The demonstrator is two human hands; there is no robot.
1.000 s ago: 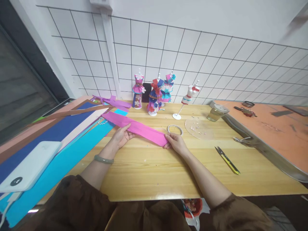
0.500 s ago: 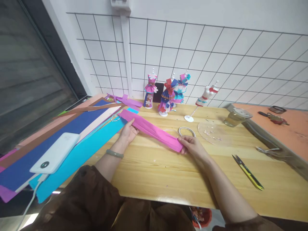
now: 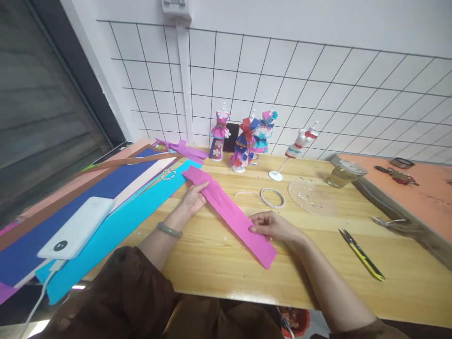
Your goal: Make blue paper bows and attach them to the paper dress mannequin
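Observation:
A long pink strip of crepe paper [image 3: 229, 212] slants across the table between my hands, its near end toward me. My left hand [image 3: 195, 198], with a bracelet on the wrist, grips its far part between thumb and fingers. Pinching the strip's right edge closer to its near end is my right hand [image 3: 270, 226]. Beyond the strip lies a roll of white tape [image 3: 272, 198] with a loose piece beside it. Yellow-handled thread snips [image 3: 362, 254] rest at the right.
Small dressed mannequins [image 3: 243, 143] and a barely covered one [image 3: 300, 143] stand at the back. Blue paper [image 3: 134, 214] and other coloured sheets fill the left, under a white power bank [image 3: 77, 226]. A round clear plate [image 3: 310, 195] and a cup [image 3: 346, 173] are at the right.
The pink strip has swung so its near end points more toward me, and it lies flatter. My right hand has moved left and down, from its end onto its edge.

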